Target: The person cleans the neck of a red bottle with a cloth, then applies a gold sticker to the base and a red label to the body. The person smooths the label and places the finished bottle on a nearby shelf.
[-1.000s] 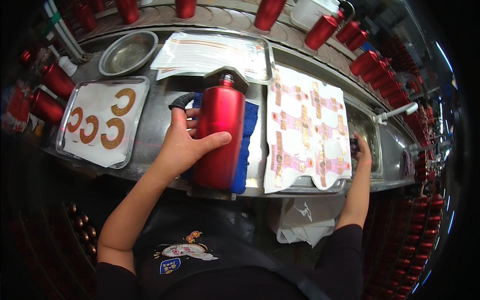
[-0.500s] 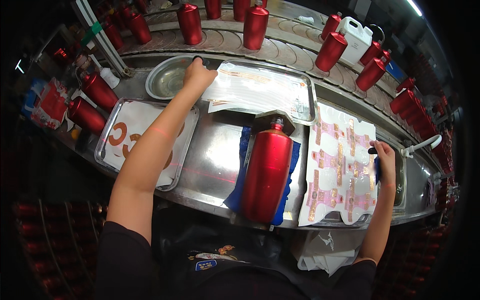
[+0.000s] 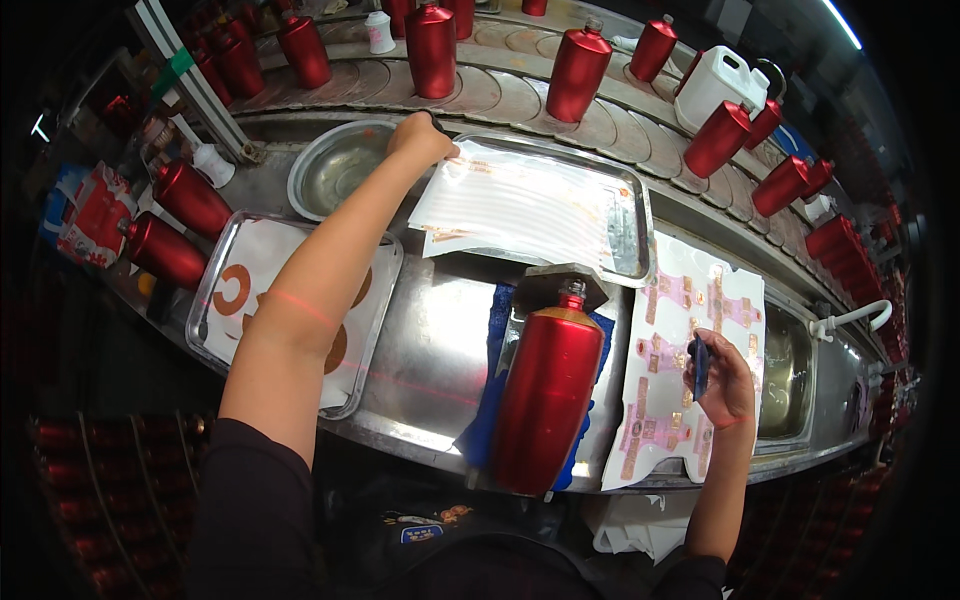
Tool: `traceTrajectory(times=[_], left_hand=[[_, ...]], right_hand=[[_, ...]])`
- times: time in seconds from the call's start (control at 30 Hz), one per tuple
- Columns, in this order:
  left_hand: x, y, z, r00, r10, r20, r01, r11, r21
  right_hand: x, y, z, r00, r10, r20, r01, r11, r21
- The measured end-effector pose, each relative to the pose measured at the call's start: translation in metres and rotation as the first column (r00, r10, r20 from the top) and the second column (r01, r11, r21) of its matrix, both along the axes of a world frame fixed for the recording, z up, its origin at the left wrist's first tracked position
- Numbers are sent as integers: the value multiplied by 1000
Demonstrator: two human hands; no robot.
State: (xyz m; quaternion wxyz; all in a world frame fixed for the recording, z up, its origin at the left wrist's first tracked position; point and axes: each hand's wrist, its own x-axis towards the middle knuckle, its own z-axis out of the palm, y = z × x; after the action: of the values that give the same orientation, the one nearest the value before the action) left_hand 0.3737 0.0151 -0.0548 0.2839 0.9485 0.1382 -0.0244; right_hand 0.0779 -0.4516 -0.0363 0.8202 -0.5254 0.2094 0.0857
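Note:
My left hand (image 3: pixel 421 142) reaches to the upper left corner of a white label sheet (image 3: pixel 520 200) with copper strips, its fingers closed at that corner; something black shows at a fingertip. The sheet lies across a metal tray (image 3: pixel 628 240). My right hand (image 3: pixel 727 383) is closed on a dark blue flat scraper (image 3: pixel 700 367), raised over sheets of pink and gold labels (image 3: pixel 660 350). Between my arms a red bottle (image 3: pixel 548 395) lies on a blue cloth (image 3: pixel 485 350), its neck toward a metal support (image 3: pixel 545 287).
At left are a tray (image 3: pixel 208 330) of brown ring-shaped labels, a metal bowl (image 3: pixel 308 170) and two leaning red bottles (image 3: pixel 165 252). A curved conveyor (image 3: pixel 490 95) carries red bottles behind. A white jug (image 3: pixel 715 85) stands there. A sink (image 3: pixel 785 375) with a white tap (image 3: pixel 850 318) is at right.
My right hand has moved left with the scraper, from the label sheets' right edge to over them. My left hand stays by the sheet's corner. Bottles on the conveyor have shifted right.

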Motion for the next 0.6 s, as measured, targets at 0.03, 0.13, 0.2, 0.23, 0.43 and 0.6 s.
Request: traceTrajectory(times=[0.03, 0.13, 0.2, 0.23, 0.43, 0.6], left_hand=[[2, 2, 0, 1000, -1, -6, 1, 1000, 4], [2, 4, -2, 999, -28, 44, 24, 996, 84], [-3, 0, -1, 960, -98, 261, 34, 970, 241], [-8, -6, 2, 921, -144, 361, 27, 950, 311], [-52, -93, 67, 754, -443, 485, 490, 871, 32], [-142, -179, 131, 485, -589, 646, 846, 503, -176]], right_hand=[[1, 6, -1, 1000, 22, 11, -21, 999, -40], [6, 21, -2, 999, 43, 32, -37, 988, -152], [11, 27, 1, 995, 96, 38, -80, 947, -311], [15, 31, 4, 995, 96, 29, -76, 909, -409], [52, 74, 33, 916, 235, 325, 75, 695, -715], [68, 107, 89, 823, 252, 509, 86, 830, -551]])
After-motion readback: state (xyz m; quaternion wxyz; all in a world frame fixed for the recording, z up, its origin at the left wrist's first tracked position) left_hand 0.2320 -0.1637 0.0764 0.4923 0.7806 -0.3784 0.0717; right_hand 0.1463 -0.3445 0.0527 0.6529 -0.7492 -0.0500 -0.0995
